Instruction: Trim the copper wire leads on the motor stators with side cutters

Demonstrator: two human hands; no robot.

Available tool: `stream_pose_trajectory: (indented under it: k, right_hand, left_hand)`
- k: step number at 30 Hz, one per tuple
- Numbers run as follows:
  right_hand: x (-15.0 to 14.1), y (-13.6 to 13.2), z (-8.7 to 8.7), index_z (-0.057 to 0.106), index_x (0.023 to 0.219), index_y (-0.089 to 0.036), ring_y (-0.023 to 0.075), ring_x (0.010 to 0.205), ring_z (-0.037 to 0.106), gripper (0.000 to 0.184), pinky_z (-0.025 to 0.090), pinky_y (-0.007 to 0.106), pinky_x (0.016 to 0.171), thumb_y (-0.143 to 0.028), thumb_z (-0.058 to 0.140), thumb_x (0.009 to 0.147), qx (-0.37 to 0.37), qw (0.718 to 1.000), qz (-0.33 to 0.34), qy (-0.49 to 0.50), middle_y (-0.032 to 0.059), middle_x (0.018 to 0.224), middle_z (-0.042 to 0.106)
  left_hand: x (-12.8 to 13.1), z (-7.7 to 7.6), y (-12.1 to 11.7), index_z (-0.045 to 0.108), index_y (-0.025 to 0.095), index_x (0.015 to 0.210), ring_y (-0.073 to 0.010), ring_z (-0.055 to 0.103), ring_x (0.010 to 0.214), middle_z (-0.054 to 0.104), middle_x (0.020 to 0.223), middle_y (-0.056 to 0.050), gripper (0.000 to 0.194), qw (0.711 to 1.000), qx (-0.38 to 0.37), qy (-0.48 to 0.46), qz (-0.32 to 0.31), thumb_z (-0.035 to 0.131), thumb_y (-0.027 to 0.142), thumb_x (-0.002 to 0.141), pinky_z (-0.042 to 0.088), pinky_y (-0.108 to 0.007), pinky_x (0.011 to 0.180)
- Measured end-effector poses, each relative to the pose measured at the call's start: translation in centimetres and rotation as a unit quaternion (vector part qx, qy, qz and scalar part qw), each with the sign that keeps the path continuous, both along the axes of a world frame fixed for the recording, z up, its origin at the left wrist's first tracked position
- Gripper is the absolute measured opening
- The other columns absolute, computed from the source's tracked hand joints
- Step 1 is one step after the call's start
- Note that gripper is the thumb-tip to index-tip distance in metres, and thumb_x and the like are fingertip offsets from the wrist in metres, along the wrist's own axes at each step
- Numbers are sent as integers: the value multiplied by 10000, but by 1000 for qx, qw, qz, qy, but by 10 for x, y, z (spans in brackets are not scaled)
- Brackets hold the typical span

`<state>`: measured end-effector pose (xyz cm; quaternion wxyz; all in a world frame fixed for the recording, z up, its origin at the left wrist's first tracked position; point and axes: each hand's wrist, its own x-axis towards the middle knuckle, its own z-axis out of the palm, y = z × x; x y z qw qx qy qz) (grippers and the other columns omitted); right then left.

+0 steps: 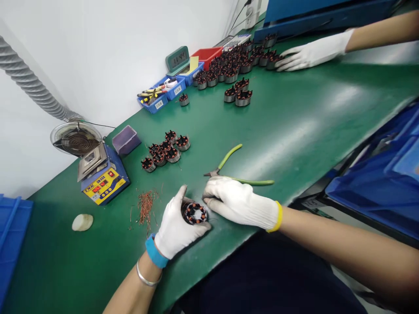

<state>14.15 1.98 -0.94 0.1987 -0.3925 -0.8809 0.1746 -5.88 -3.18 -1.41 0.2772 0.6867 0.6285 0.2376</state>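
Observation:
My left hand (pixel 178 227), in a white glove, is wrapped round a motor stator (pixel 195 213) with copper windings and a round opening. The stator is tilted so that its ring of windings faces up towards me. Just right of it, my gloved right hand (pixel 240 203) has its fingers pinched together close to the stator's edge; what they hold, if anything, is hidden. Behind the right hand lie green-handled cutters (pixel 229 157), jaws pointing left and handles spread. Copper wire scraps (pixel 146 207) lie in a pile left of my left hand.
Several stators (pixel 165 150) stand beyond the scraps, and more (pixel 225 65) crowd the back. A co-worker's gloved hand (pixel 304 56) touches that far group. A blue-and-yellow soldering pot (pixel 104 176), purple bin (pixel 126 140), white lump (pixel 82 222) and blue tool trays (pixel 160 97) are on the left.

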Motion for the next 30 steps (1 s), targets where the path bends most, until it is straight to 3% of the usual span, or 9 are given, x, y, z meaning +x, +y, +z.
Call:
stream_pose_trajectory:
  k: [5,9,12,16,20,22,25,27,30]
  right_hand:
    - [-15,8,8,683,916,-156,257,899,609,309,402,338,797,-348,442,918,15,993,-77,-83,118,929,674]
    - [-31,17,27,687,934,-231,199,823,633,259,392,267,656,-430,564,823,-160,987,-1,-20,28,901,705]
    - [-34,23,33,677,839,-249,170,707,625,187,338,247,545,-382,555,793,-217,975,-38,-23,-12,783,696]
    - [-14,16,29,661,796,-232,199,711,618,227,306,254,526,-385,497,831,-175,976,-77,-101,26,762,674]
    - [4,-9,26,668,902,-186,277,848,625,237,400,320,631,-337,496,838,17,984,-86,-154,123,934,670]
    - [4,-19,26,617,1169,-177,293,967,615,432,447,349,724,-381,560,792,61,993,-50,-84,154,1201,609]
    - [-2,-25,22,352,1463,-174,299,1082,591,836,476,346,762,-425,638,718,-1,999,20,-40,161,1424,460]
    - [-6,-24,16,432,1407,-210,285,1045,615,669,471,339,735,-373,589,778,-70,995,17,-75,127,1311,573]
    - [-9,-21,11,636,1085,-248,263,913,652,275,434,311,653,-328,476,877,-137,981,-11,-136,60,1006,696]
  left_hand:
    - [2,5,1,199,184,1492,-205,651,919,631,1030,-26,1119,999,-32,-20,22,802,252,551,542,-349,881]
    - [3,13,3,78,156,1516,-198,652,865,626,999,-21,1227,998,-49,-17,36,803,261,532,550,-345,834]
    - [2,12,3,94,166,1515,-199,649,883,628,1010,-21,1221,998,-44,-12,38,807,268,529,543,-340,845]
    - [0,6,1,158,167,1504,-199,646,885,633,985,-13,1178,999,-31,-12,25,811,283,531,531,-341,864]
    - [-1,2,2,152,184,1503,-201,646,871,634,978,-14,1168,1000,-14,-11,5,807,290,542,531,-336,833]
    - [-2,1,3,118,181,1508,-208,645,860,632,971,-21,1198,1000,-9,-12,-12,815,311,543,531,-336,804]
    - [-3,1,4,82,154,1511,-233,641,867,626,975,-46,1219,1000,-9,0,-30,814,349,557,524,-359,794]
    - [-4,0,4,71,151,1513,-247,636,891,626,987,-54,1219,999,-6,14,-33,808,345,561,516,-379,818]
    - [-6,-5,5,49,175,1516,-246,630,907,627,1003,-47,1245,999,-1,26,-42,815,321,546,508,-389,847]
